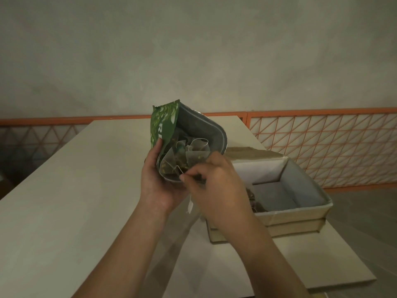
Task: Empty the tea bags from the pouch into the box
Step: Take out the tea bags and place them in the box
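Two bare forearms reach up from the near edge, and at their ends the hands work close together over the pale table (64, 201). Left hand (155, 186) cups the lower side of the green tea pouch (165, 127), thumb pressed on its printed face, holding it tipped with the mouth gaping toward the camera. Right hand (217, 186), touching the pouch's lip, has its fingers curled and pinching into the cluster of pyramid tea bags (187, 155) inside; a small paper tag (190, 205) dangles below it. Just beyond and to the right of the right hand sits the open cardboard box (300, 211), with a few dark tea bags already at its near-left corner. Behind both hands runs an orange lattice railing (322, 147). The strings look tangled, so a pull could likely drag several bags out at once and drop some on the table short of the box.
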The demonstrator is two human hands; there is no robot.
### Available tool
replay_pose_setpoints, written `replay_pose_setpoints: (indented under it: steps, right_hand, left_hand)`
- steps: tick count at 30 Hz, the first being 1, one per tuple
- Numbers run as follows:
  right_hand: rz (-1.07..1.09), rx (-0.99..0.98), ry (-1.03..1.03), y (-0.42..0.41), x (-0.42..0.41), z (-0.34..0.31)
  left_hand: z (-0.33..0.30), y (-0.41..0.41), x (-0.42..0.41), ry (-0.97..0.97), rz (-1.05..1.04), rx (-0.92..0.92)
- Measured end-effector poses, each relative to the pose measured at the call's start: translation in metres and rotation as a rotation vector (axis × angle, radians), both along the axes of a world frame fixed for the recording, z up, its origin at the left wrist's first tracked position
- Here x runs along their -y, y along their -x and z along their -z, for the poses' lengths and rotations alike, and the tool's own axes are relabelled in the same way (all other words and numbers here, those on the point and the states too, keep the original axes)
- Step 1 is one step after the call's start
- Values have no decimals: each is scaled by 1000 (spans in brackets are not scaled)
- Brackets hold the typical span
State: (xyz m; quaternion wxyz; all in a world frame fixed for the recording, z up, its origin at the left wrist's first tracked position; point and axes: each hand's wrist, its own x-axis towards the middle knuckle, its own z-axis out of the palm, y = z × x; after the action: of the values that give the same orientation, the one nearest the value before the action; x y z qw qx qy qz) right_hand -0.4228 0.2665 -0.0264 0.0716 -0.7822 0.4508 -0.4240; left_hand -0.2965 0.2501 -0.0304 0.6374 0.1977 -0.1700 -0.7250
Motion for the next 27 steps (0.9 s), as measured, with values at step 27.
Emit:
replay_pose_setpoints:
  steps: [27]
  right_hand:
    - [-151, -274, -517, 74, 26, 9]
  left_hand:
    - [6, 0, 4, 62, 83, -24]
